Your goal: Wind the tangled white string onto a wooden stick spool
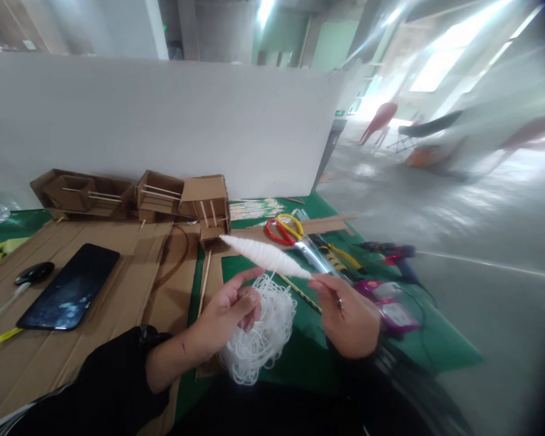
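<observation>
A white spindle-shaped bundle of wound string (267, 255) is held up at a slant over the table, its tapered right end pinched in my right hand (349, 315). My left hand (238, 303) is beside it, lower left, with the index finger stretched toward the bundle's underside and the other fingers curled. A strand runs from the bundle down near that fingertip. Below lies a loose tangled heap of white cord (266, 330), partly behind my left hand. Whether the curled fingers pinch the cord is too small to tell.
Scissors with red and yellow handles (313, 255), pliers (345, 257) and a drill (390, 251) lie on the green table (449, 345). Cardboard boxes (204, 191) stand before a white partition (163, 121). A black phone (70, 287) rests on cardboard at left.
</observation>
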The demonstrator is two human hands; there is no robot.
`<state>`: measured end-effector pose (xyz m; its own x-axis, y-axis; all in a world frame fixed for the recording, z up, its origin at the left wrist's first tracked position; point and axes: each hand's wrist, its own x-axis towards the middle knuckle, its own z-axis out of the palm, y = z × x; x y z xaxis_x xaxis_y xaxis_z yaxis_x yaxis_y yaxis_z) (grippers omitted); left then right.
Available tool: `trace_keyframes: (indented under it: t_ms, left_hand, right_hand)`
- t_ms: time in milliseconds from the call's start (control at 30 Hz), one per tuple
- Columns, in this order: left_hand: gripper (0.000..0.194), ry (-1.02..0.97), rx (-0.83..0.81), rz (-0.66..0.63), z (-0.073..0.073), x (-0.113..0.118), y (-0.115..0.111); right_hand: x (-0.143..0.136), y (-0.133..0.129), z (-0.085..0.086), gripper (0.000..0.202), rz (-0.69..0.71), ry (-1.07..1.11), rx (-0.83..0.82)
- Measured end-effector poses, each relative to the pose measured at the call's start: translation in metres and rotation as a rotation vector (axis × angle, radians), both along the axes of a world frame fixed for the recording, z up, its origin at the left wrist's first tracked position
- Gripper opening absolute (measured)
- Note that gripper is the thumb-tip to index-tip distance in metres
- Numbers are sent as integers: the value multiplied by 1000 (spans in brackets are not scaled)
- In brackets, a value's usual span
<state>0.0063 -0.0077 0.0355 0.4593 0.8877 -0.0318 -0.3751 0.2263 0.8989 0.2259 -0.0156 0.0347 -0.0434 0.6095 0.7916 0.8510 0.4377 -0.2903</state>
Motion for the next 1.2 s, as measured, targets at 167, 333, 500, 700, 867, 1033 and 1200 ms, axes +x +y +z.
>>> trace_keyframes:
  t_ms: [167, 333, 500, 700, 867, 1033, 1200]
  left_hand:
    - [29, 95, 68, 63, 0, -1, 0]
    - [35, 132, 61, 110, -1, 0, -1]
    - [37, 173, 82, 153, -4, 0, 1]
    - [31, 217, 88, 180, -7, 0, 3]
    - [33, 144, 63, 164, -5, 0, 3]
    - [42, 61, 11, 170, -4, 0, 3]
    - [36, 46, -15, 182, -8, 1, 4]
  right_hand:
    - [-5, -6, 5, 26, 199, 124, -246]
    - [-10, -13, 4, 42, 294, 227, -462]
    - [-9, -14, 1, 45, 308, 269, -547]
    - [-5, -15, -1, 16, 304, 188, -506]
    - [-1, -17, -2, 20, 211, 133, -354]
    - [6, -19, -4, 42, 141, 176, -341]
    - [9, -20, -7, 37, 203, 193, -474]
